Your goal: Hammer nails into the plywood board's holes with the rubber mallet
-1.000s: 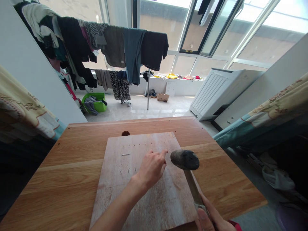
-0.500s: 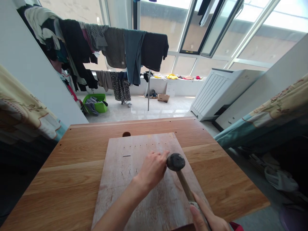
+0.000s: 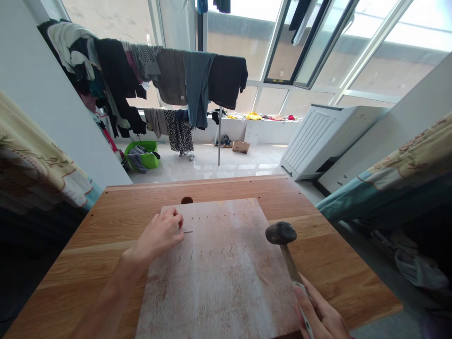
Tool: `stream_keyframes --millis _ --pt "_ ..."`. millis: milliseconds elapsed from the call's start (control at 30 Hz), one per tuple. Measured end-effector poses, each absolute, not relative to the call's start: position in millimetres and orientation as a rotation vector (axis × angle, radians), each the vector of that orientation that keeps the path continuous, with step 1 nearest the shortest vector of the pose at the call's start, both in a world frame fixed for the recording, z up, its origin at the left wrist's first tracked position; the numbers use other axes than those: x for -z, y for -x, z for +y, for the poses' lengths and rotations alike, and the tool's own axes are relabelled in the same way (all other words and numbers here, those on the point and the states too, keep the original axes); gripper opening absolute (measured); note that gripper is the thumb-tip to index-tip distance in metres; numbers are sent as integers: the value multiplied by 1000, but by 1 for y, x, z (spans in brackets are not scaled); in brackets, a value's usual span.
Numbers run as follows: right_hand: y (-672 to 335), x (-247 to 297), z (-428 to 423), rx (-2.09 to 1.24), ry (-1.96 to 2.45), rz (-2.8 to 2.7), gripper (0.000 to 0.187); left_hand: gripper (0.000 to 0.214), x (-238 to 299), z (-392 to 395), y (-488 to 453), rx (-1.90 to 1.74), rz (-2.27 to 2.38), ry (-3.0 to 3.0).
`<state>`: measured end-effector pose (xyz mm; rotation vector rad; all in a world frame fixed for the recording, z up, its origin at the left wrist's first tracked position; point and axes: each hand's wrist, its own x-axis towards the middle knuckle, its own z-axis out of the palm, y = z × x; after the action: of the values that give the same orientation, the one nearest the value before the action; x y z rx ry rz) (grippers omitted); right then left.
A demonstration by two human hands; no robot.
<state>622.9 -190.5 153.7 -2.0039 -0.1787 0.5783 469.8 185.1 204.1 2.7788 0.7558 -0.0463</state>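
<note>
My right hand [image 3: 323,313] is wrapped around the handle of a mallet with a black, rounded head [image 3: 281,233]. The mallet's head is raised by the right edge of a worn, whitish wooden board [image 3: 219,282]. Over the board's far left corner is my left hand [image 3: 160,235], its fingers curled in and its thumb at the left end of a thin nail [image 3: 188,231]. The fingertips are partly hidden. A row of small dark holes [image 3: 215,216] runs along the board's far side. Nearer to me is a row of thin nails or marks [image 3: 211,252], too fine to tell.
The board lies on a wood-grain table [image 3: 328,263] with a round dark hole [image 3: 187,200] behind the board. Beyond are a drying rack with clothes [image 3: 199,89], a green basket [image 3: 151,160], a small cardboard box [image 3: 240,147] and a white ribbed appliance [image 3: 310,136]. Curtains [image 3: 402,165] hang at both sides.
My left hand has moved from the board's right side to the nail at its far left, uncovering the middle. My right hand has shifted the mallet right, away from the board's middle.
</note>
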Motion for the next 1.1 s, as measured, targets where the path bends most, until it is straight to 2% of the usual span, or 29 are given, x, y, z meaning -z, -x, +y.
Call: stream_keyframes --millis 267,633,767,1000,1100 --pt "-637 -140 -180 -624 1870 -305 79 11 -195 186 -470 54 696 -2631" --pt "-635 -143 -176 -592 1854 -247 82 15 -203 200 -460 39 843 -2553" --pt "-637 -141 -177 -609 1862 -258 83 8 -207 198 -446 87 782 -2589" --pt "-638 -139 -179 -619 1868 -275 79 31 -194 177 -457 299 827 -2803" --pt "-636 -142 -177 -615 1856 -251 81 30 -198 174 -462 201 786 -2776"
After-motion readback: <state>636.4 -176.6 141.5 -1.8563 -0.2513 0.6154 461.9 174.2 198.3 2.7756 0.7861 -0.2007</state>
